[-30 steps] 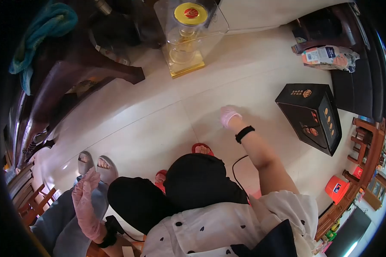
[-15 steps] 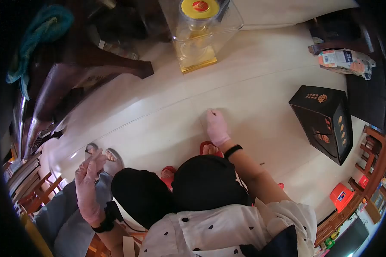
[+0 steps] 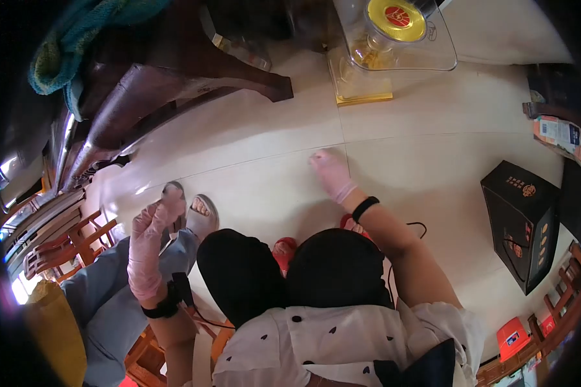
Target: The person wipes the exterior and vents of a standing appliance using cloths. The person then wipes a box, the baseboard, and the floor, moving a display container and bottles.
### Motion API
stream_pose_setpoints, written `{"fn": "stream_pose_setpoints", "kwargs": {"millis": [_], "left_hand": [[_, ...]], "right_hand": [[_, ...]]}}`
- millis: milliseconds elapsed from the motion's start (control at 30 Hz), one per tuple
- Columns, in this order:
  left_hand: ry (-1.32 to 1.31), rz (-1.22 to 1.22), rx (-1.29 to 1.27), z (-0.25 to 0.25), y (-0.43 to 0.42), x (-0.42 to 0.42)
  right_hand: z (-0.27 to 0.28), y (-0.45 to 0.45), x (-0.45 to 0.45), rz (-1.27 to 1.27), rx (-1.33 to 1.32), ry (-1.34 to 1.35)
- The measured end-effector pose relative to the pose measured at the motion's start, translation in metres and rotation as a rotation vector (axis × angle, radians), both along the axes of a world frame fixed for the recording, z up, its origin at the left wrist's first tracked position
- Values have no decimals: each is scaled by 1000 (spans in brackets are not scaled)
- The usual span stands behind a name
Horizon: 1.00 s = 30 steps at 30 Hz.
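Note:
My left hand (image 3: 147,248), in a thin pink glove, is raised at the left, in front of another person's legs and sandals. Its fingers are bent together, and their tips are blurred against a pale, translucent patch. What they grip, if anything, I cannot make out. My right hand (image 3: 334,177), gloved in pink too, reaches forward above the pale tiled floor (image 3: 265,193) with its fingers curled closed. Whether something small is inside is hidden. Each wrist wears a black band. My black-clad knees (image 3: 336,271) and red slippers (image 3: 283,251) are below.
A clear plastic stand with a yellow round container (image 3: 397,19) is at the top. Dark carved wooden furniture (image 3: 142,97) with a teal towel (image 3: 68,58) fills the upper left. At right stand a black box (image 3: 523,222) and a red stool (image 3: 512,338). Another person's grey sandal (image 3: 203,216) is at left.
The camera view has turned, so the room sits further right and lower. My right hand has shifted left over the floor. The left hand stays raised with its fingers bent.

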<state>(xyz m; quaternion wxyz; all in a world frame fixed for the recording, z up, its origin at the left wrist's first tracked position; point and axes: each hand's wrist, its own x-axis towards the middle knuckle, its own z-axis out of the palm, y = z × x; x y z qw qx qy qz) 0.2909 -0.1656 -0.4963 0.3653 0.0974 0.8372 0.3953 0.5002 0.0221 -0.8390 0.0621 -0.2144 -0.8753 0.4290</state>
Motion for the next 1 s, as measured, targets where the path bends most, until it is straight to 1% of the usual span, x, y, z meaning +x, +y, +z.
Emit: {"fn": "stream_pose_setpoints", "kwargs": {"millis": [67, 100, 167, 200, 267, 333, 400, 467, 500, 533, 567, 600, 667, 700, 733, 767, 800, 867, 900, 933, 967, 1000], "left_hand": [[-18, -11, -4, -2, 8, -5], [-8, -29, -2, -4, 14, -6], [-2, -47, -2, -5, 23, -11], [2, -103, -8, -5, 28, -16], [-15, -174, -19, -7, 31, -21], [-28, -201, -52, -12, 35, -28], [-23, -239, -49, -22, 43, -29], [-70, -285, -117, -21, 58, -25], [-96, -312, -104, -21, 60, -22], [-105, -341, -104, -20, 65, -19], [-141, -371, -174, -19, 70, -15], [-179, -398, -245, -14, 74, -9], [-232, -458, -247, 0, 86, 5], [-287, -421, -293, 5, 90, 9], [-343, -386, -339, 11, 92, 13], [-346, -413, -355, 18, 94, 15], [-356, -439, -346, 23, 92, 18], [-365, -469, -365, 41, 94, 24], [-341, -497, -394, 55, 98, 33], [-339, -520, -393, 70, 101, 39], [-336, -581, -380, 84, 102, 46], [-333, -645, -362, 95, 104, 54]], "right_hand": [[-18, -30, -9, 261, 249, 206], [-8, -39, -13, 261, 248, 206], [16, -52, -14, 748, -16, -150], [25, -46, -11, 747, -20, -155], [35, -26, 14, 739, -152, -399], [-16, 3, 67, 756, 79, 243], [16, 44, 101, 743, 146, -11], [25, 63, 142, 667, 132, -359], [26, 70, 166, 643, 126, -369], [21, 68, 194, 471, 54, -402], [17, 63, 216, 296, -19, -434], [14, 55, 234, 271, -29, -449], [11, 40, 267, 33, 121, -466], [16, 34, 273, 7, 121, -484], [22, 26, 278, -148, 94, -643], [34, 20, 285, -307, 67, -801], [51, 19, 295, -331, 71, -816], [81, 12, 311, -797, -553, -617], [95, 6, 320, -820, -554, -612], [111, 1, 329, -981, -1018, -265], [130, -5, 340, -1093, -1456, 140], [157, -9, 340, -1112, -1443, 159]]}}
